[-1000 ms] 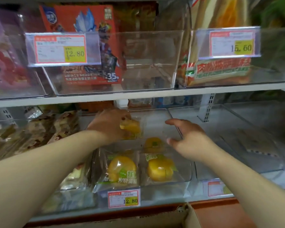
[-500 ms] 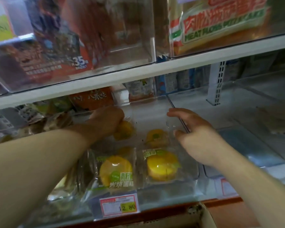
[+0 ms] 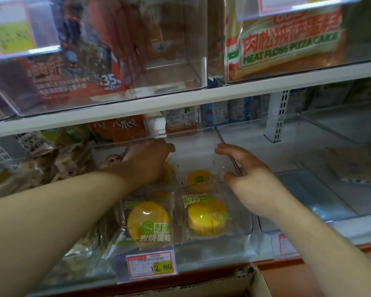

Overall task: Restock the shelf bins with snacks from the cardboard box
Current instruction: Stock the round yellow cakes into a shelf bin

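1. Deep in the clear bin [image 3: 247, 229] on the lower shelf [image 3: 180, 103], the left hand [image 3: 147, 161] lies over a wrapped yellow cake [image 3: 168, 171] at the bin's back left corner; its fingers point down out of sight, so I cannot tell whether they grasp the cake or only rest on it.
2. The right hand [image 3: 251, 181] is released, fingers spread and relaxed, touching the bin's right wall near the rim.
3. Three more wrapped cakes lie in the bin: one at the back right [image 3: 200, 181], one at the front left corner [image 3: 148, 220] and one at the front right corner [image 3: 207, 215].
4. A price tag [image 3: 151, 265] reading 2.80 hangs on the bin's front edge.
5. The cardboard box [image 3: 234, 281] sits below the shelf, at the bottom edge of the view.
6. Just right of this bin stands another clear bin [image 3: 308, 189].
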A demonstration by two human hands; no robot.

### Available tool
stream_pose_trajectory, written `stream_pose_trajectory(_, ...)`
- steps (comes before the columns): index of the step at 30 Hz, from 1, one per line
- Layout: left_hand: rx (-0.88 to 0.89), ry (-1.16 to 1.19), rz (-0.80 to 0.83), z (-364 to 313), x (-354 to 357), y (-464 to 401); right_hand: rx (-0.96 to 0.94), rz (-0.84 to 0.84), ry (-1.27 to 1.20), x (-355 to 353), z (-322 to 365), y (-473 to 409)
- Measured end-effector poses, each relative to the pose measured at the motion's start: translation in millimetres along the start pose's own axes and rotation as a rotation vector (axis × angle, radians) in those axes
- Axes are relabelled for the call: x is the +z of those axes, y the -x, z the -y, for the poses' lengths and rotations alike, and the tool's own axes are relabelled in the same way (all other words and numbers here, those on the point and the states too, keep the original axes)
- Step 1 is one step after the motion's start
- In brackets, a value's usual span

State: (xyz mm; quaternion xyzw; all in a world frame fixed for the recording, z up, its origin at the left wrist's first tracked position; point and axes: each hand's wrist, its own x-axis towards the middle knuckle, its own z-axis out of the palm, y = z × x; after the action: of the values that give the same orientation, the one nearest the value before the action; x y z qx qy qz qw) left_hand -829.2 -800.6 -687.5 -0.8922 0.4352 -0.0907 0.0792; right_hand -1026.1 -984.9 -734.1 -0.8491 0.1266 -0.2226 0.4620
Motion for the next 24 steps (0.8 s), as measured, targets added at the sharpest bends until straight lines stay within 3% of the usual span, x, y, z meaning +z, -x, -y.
stream_pose_trajectory(4, 0.062, 0.548, 0.058, -19.3, 4.3, -14.4, 0.005, 0.0, -0.007, -0.2, -0.3, -0.1)
stream_pose_trajectory(6, 0.109, 0.642, 0.144, -31.5, 8.2, -20.6, 0.02, 0.006, -0.033, -0.3, -0.7, -0.5)
stream_pose_trajectory(11, 0.049, 0.466, 0.308, -43.7, 28.7, -35.0, 0.02, 0.018, -0.054, -1.9, 0.5, 0.0)
stream_pose_trajectory(14, -0.011, 0.483, 0.382, -45.2, 32.7, -34.2, 0.022, 0.028, -0.056, -1.2, -0.3, -0.7)
stream_pose_trajectory(21, 0.036, 0.387, 0.268, -51.7, 24.4, -37.1, 0.013, 0.024, -0.047, -1.5, 1.0, -0.3)
stream_pose_trajectory(24, 0.016, 0.341, 0.075, -50.3, 28.2, -43.5, 0.015, 0.023, -0.058, -1.3, 2.6, 0.6)
